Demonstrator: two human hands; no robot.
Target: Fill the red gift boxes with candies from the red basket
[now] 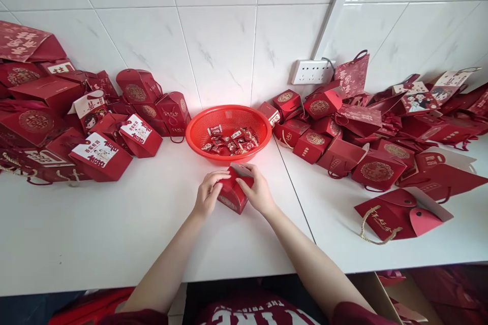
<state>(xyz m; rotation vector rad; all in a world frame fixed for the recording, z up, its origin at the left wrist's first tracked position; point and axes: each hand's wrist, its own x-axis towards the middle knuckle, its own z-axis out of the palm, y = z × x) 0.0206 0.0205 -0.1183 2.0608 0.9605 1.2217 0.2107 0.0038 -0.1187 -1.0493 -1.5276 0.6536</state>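
A small red gift box with a gold pattern on its front stands on the white table, just in front of the red plastic basket. My left hand grips its left side, with the fingers bent over the top flaps. On the other side my right hand holds the box, thumb on the top and fingers round a raised flap at the back. Several wrapped candies lie in the basket. The inside of the box is hidden.
Red gift boxes are piled on the left, some with white printed labels. More boxes fill the right side. A red bag with rope handles lies at the front right. On the tiled wall hangs a white power strip.
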